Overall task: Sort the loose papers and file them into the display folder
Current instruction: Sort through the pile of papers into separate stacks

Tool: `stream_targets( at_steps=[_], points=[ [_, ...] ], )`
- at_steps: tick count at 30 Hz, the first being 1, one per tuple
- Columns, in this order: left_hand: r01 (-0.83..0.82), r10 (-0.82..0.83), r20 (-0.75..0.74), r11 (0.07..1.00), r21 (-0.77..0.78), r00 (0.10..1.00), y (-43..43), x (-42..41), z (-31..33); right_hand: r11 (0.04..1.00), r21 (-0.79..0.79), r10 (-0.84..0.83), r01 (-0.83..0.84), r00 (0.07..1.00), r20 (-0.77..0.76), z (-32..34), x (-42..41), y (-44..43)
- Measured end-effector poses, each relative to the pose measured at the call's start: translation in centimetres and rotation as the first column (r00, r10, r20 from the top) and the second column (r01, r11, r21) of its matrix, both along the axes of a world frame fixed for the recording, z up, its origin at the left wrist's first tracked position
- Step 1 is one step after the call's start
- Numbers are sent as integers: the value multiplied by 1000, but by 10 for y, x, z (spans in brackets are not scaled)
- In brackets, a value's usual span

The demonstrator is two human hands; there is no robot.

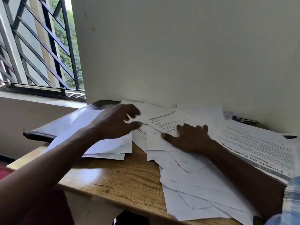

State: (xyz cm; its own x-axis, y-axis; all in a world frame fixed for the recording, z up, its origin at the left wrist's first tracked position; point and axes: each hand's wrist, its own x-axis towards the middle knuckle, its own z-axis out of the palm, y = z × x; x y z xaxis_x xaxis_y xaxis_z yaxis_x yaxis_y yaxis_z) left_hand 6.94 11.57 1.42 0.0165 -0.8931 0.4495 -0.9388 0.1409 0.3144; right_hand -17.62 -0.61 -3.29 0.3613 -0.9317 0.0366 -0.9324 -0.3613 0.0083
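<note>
Loose papers [194, 184] are lying fanned across a wooden desk [121, 176], some overlapping the dark display folder [53, 127] at its left rear. A person's right hand [190, 138] is pressing the heap, fingers spread flat. The left hand [113, 124] is reaching in with fingers curled, blur hiding any grip. Sheets overhanging the near edge are likely to slide off if the pile is tugged.
</note>
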Motion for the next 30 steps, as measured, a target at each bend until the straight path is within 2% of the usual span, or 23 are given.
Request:
stream_targets(
  at_steps=[3, 6, 8, 11, 13, 15, 17, 20, 23, 25, 30],
  points=[
    [167, -173, 1, 953, 251, 985, -3, -33, -2, 999, -27, -45, 45, 999, 30, -4, -8, -10],
    [115, -147, 75, 936, 332, 986, -12, -51, -17, 994, -87, -61, 70, 993, 100, -7, -12, -19],
    [25, -44, 57, 953, 301, 997, -21, -57, -26, 992, -93, -70, 86, 985, 156, -6, -15, -22],
    [-113, 135, -75, 963, 243, 988, -31, -61, -30, 985, -125, -80, 116, 962, 261, -2, -19, -22],
    [-133, 182, -187, 959, 250, 965, -38, -64, -28, 979, -135, -96, 150, 934, 344, -1, -21, -22],
    [-130, 219, -319, 952, 278, 922, -42, -70, -26, 974, -127, -120, 189, 899, 421, -3, -21, -24],
    [-100, 241, -490, 950, 296, 838, -47, -73, -27, 965, -143, -128, 222, 868, 481, -5, -21, -25],
    [35, 205, -734, 954, 298, 648, -46, -65, -23, 928, -260, -106, 268, 858, 503, -2, -24, -23],
    [71, 123, -821, 978, 195, 557, -36, -53, -8, 821, -503, -57, 271, 915, 400, 3, -28, -23],
    [99, 47, -837, 988, 120, 545, -26, -43, 4, 790, -565, -13, 238, 928, 373, 2, -29, -26],
    [91, -89, -788, 995, -42, 609, 3, -15, 37, 877, -462, 124, 130, 869, 480, -10, -23, -30]
  ],
)
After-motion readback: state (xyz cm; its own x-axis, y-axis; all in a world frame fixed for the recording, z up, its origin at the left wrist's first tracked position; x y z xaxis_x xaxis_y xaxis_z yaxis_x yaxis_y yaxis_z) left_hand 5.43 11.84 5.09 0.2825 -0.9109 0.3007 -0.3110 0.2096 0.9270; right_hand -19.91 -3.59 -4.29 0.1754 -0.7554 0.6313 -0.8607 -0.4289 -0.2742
